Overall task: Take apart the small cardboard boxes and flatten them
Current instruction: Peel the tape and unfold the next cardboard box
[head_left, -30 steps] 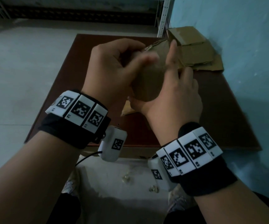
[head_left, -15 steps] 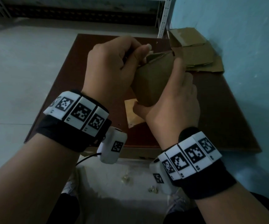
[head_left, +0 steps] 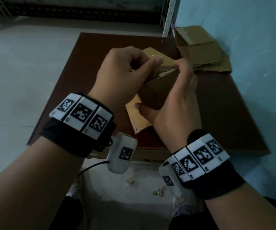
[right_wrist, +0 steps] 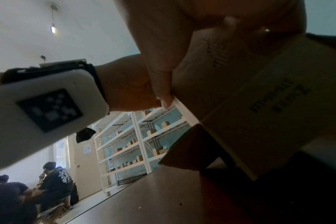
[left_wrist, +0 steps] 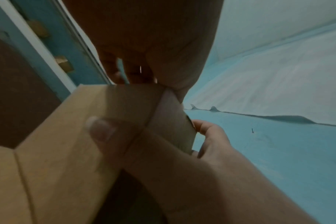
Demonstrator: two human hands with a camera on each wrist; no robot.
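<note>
Above the brown table (head_left: 225, 113) I hold a small cardboard box (head_left: 152, 95) in both hands. My left hand (head_left: 150, 64) curls over its upper end and pinches the raised top flap (head_left: 158, 55) under the thumb. My right hand (head_left: 163, 83) grips the right side, fingers curled on the top edge and thumb (head_left: 139, 106) laid across the lower face. A bottom flap (head_left: 137, 118) hangs open below. The left wrist view shows the box (left_wrist: 63, 148) with the right thumb (left_wrist: 101, 128) on it. Printed text marks the box (right_wrist: 274, 103) in the right wrist view.
A pile of flattened cardboard (head_left: 202, 52) lies at the table's back right corner against the blue wall (head_left: 258, 47). A white shelf post (head_left: 168, 15) stands behind it. Bare floor (head_left: 26, 72) lies to the left. Far off, shelves (right_wrist: 144, 136) hold boxes and people (right_wrist: 52, 180) sit.
The box has tilted and its top flap has lifted open. My right index finger, straight before, has curled onto the top edge; the left hand now pinches the flap.
</note>
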